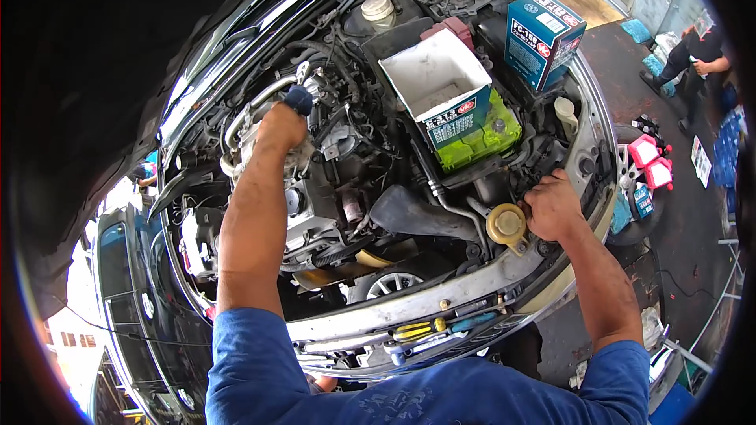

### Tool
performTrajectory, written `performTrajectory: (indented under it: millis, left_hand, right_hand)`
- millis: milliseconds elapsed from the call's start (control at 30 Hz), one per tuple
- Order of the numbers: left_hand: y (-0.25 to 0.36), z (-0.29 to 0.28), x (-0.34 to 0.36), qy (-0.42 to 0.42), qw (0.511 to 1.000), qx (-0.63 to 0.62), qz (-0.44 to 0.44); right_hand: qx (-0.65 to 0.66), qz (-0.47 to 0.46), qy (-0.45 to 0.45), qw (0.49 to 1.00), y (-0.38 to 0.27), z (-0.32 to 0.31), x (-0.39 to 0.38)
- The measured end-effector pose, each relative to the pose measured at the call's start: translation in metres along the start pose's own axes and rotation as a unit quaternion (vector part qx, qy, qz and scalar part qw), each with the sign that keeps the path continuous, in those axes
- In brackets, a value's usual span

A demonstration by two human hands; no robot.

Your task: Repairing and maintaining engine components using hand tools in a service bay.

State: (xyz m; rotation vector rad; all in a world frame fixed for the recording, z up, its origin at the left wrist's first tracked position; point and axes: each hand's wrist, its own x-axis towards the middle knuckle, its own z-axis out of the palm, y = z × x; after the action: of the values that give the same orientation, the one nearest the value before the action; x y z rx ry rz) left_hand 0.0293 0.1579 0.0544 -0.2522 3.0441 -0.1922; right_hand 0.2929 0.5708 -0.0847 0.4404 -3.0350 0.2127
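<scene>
Over the engine (303, 205), my left hand (281, 124) is closed around a small dark blue thing that looks like a bunched rag (298, 100). It presses near the metal pipes at the engine's far side; the fingertips are mostly hidden. My right hand (555, 205) rests with bent fingers at the right front of the engine bay, beside a round yellowish reservoir cap (505, 224). Whether it grips anything there I cannot tell. An opened white-lined box (435, 71) stands on the bright green battery (504, 130) between my arms.
A closed teal box (542, 43) stands on the right fender. Screwdrivers with yellow handles (420, 329) and other tools lie along the front edge. The raised hood (94, 71) hangs at left. A person (697, 59) sits at far right, near a wheel (630, 181) on the floor.
</scene>
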Motion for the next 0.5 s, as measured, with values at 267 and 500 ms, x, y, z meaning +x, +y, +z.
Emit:
performTrajectory:
  millis: [267,500]
  left_hand:
    - [-0.009,0.01,0.005,0.039,0.996,-0.013,-0.079]
    - [-0.033,0.034,0.016,0.113,0.992,0.005,-0.058]
  right_hand:
    - [-0.008,0.005,0.0,1.0,-0.002,0.004,0.001]
    - [0.024,0.008,0.01,1.0,-0.006,0.009,0.004]
